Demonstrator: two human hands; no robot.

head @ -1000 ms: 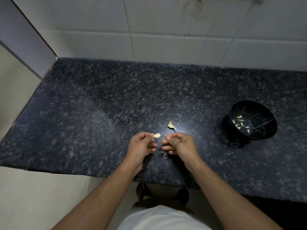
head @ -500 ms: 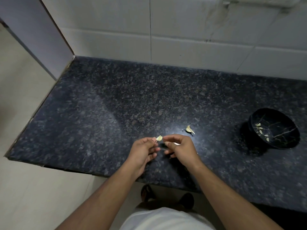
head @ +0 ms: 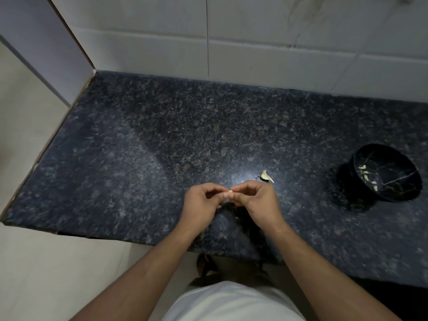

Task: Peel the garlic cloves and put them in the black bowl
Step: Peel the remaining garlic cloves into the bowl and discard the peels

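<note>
So both hands, left hand (head: 201, 201) and right hand (head: 257, 200), pinch one garlic clove (head: 230, 193) between them near the worktop's (head: 129, 158) front edge. Peel scrap (head: 265, 176) lies just behind. Black bowl (head: 385, 173) sits toward the right edge, with open worktop in between.

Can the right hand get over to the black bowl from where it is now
Probably yes. The right hand, pinching the small pale garlic clove together with the left hand, has only bare dark speckled granite countertop between it and the round black marbled bowl to its right.
</note>
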